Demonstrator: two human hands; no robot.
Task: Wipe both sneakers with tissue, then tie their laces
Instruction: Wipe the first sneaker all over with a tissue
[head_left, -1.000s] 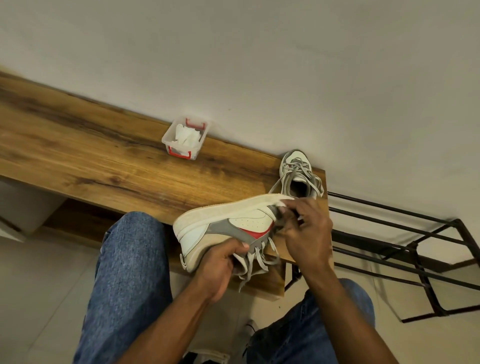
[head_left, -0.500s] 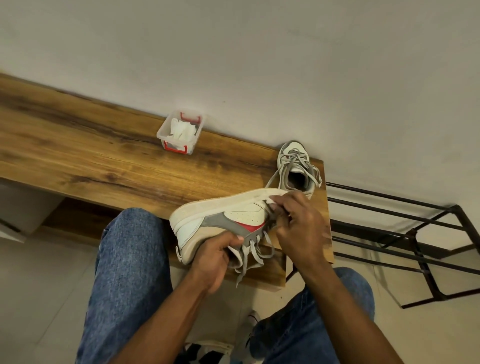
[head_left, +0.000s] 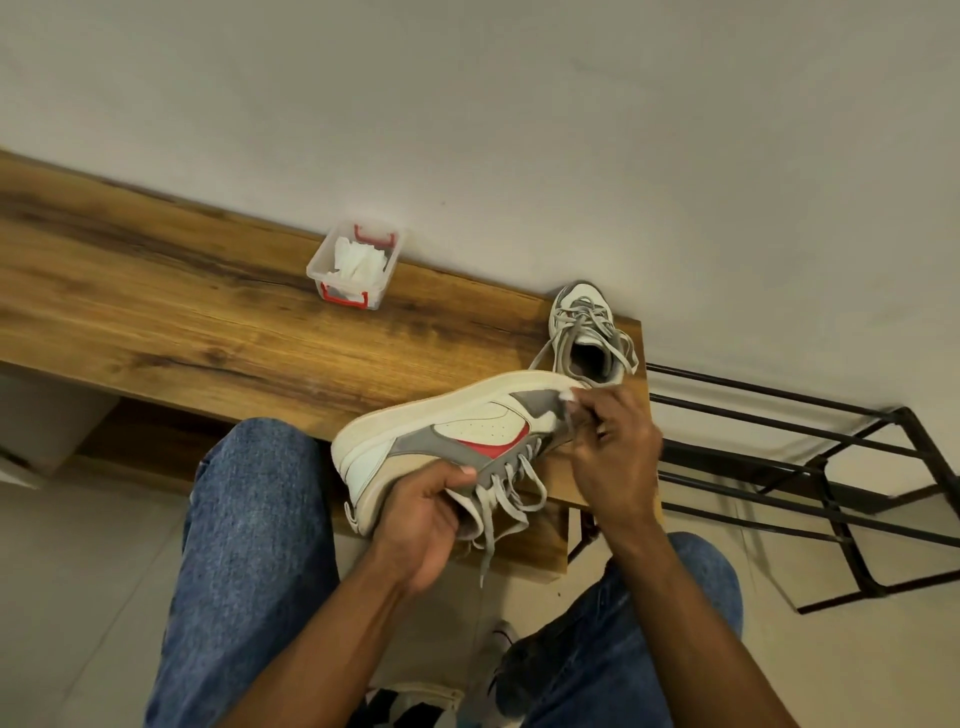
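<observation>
Head view: one frame, looking down past both knees to the bench.
Held sneaker (head_left: 457, 436): lifted on its side over the near bench edge, sole rim up, toe toward 2 o'clock, heel toward 8 o'clock; laces loose, dangling toward 6 o'clock.
Left hand (head_left: 421, 525): curled round the heel and collar, thumb over the grey side panel; carries the shoe's weight.
Right hand (head_left: 613, 447): fingertips pinched on a small white tissue wad (head_left: 567, 397), pressed to the toe-side panel; most of the wad hidden by the fingers.
Second sneaker (head_left: 589, 338): upright on the wooden bench (head_left: 208, 322), at 1 o'clock from the held shoe, close behind its toe; laces untied.
Tissue tub (head_left: 358, 265): clear box, red clips, white tissue inside; at 11 o'clock, well apart from both shoes.
Step in hand (judged): wiping the first shoe; lacing not begun.
Technique (judged): short strokes along the panel seams toward the sole rim; firm heel grip to oppose the push; rotate with the left wrist rather than re-gripping.
Caution (judged): small wad likely to shred or smear; swap for fresh tissue once soiled; keep dangling laces out of the wipe path.
</observation>
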